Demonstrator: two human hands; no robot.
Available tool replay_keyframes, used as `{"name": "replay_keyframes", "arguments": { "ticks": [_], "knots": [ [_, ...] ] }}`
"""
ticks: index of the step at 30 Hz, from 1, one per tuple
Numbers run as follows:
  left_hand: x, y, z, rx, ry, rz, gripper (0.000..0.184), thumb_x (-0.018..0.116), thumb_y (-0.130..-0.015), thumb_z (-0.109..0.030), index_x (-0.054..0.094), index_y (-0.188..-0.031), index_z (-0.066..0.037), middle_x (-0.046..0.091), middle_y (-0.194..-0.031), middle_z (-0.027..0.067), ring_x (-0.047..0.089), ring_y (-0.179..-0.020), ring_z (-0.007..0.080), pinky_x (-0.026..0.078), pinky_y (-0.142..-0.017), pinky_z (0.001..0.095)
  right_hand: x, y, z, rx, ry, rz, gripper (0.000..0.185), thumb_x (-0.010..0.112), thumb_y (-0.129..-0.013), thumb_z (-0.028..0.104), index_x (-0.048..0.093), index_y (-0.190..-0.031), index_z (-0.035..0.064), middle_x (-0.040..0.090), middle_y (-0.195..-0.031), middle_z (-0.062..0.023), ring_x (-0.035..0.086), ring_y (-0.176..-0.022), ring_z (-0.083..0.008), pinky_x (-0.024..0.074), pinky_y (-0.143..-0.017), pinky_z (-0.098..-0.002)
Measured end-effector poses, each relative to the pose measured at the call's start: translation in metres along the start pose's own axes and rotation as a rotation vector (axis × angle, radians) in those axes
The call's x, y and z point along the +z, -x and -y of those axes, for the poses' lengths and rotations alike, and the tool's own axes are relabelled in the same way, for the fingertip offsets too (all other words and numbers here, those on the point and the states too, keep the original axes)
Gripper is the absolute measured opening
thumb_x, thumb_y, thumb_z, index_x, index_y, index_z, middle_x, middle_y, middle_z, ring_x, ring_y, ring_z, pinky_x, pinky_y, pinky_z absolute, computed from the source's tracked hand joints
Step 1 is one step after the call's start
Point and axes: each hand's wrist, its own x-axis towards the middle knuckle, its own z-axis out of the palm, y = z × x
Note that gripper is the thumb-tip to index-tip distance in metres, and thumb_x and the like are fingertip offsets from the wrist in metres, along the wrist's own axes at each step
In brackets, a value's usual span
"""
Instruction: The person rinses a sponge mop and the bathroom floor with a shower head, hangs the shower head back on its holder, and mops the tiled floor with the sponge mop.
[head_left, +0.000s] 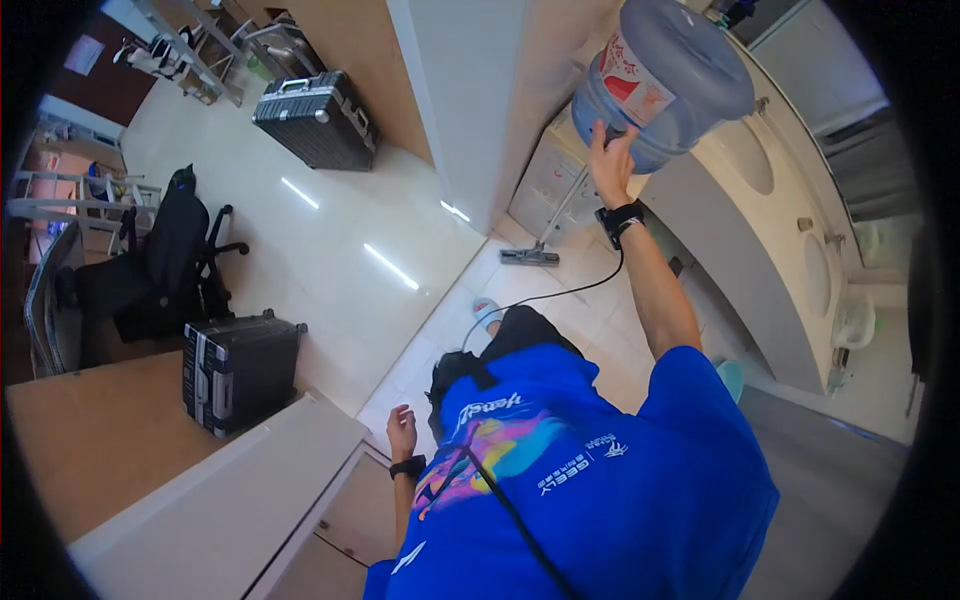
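Observation:
My right hand (611, 165) is raised in front of the big blue water bottle (672, 85). Its fingers are curled round a dark handle end, at the top of a vacuum wand (567, 207). This metal tube slants down to a wide flat floor head (530, 257) on the tiles. Part of the grip is hidden behind my fingers. Low at my side, my left hand (402, 432) hangs with loosely bent fingers and nothing in it. Both wrists wear black bands, and a thin black cable (570, 292) runs from the right one toward my waist.
Under the bottle stands a pale dispenser cabinet (553, 180). A curved washbasin counter (745, 225) runs along the right. Two dark suitcases (318, 120) and a black office chair (170, 255) stand on the left. A white cabinet (215, 490) is near my left arm.

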Motion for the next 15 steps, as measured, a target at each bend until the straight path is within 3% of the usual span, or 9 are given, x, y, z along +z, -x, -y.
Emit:
{"name": "replay_keyframes", "arguments": {
  "ticks": [6,10,12,13,15],
  "knots": [
    [0.039,0.000,-0.048,-0.071,0.076,-0.069,0.025,0.058,-0.090,-0.012,0.059,-0.113,-0.002,0.068,-0.095,0.0137,0.065,-0.084,0.0200,0.052,-0.073,0.0324,-0.001,-0.027,0.012,-0.101,-0.060,-0.036,0.063,0.050,-0.094,0.047,0.032,-0.131,-0.0019,0.060,-0.104,-0.0342,0.057,-0.100,-0.0496,0.0424,-0.086,-0.0502],
    [0.047,-0.004,-0.052,-0.087,0.061,-0.019,0.030,0.058,-0.090,-0.014,0.056,-0.116,0.002,0.067,-0.099,0.0183,0.067,-0.085,0.0230,0.053,-0.075,0.0337,0.026,-0.056,-0.013,-0.063,-0.055,-0.083,0.064,0.050,-0.094,0.046,0.036,-0.129,-0.0053,0.060,-0.106,-0.0340,0.057,-0.100,-0.0498,0.0425,-0.085,-0.0502],
    [0.051,-0.002,-0.049,-0.123,0.113,-0.050,0.027,0.059,-0.088,-0.014,0.059,-0.112,-0.001,0.068,-0.092,0.0148,0.066,-0.080,0.0198,0.053,-0.070,0.0321,0.036,-0.061,-0.018,-0.110,-0.033,-0.164,0.054,0.054,-0.093,0.047,0.046,-0.118,0.0002,0.067,-0.081,-0.0141,0.066,-0.082,-0.0335,0.0480,-0.076,-0.0404],
    [0.053,-0.002,-0.047,-0.095,0.117,-0.059,0.028,0.060,-0.087,-0.014,0.060,-0.111,-0.001,0.068,-0.091,0.0154,0.066,-0.077,0.0199,0.053,-0.069,0.0316,0.035,-0.062,-0.012,-0.116,-0.035,-0.160,0.054,0.054,-0.093,0.047,0.046,-0.118,0.0002,0.067,-0.081,-0.0141,0.066,-0.082,-0.0335,0.0480,-0.076,-0.0404],
    [0.058,-0.002,-0.041,-0.124,0.120,-0.060,0.028,0.060,-0.087,-0.014,0.060,-0.111,0.000,0.068,-0.090,0.0156,0.066,-0.076,0.0202,0.053,-0.069,0.0315,0.029,-0.059,-0.001,-0.158,-0.107,-0.047,0.068,0.050,-0.094,0.047,0.038,-0.127,-0.0109,0.058,-0.108,-0.0360,0.056,-0.103,-0.0502,0.0425,-0.087,-0.0501]
  ]
}}
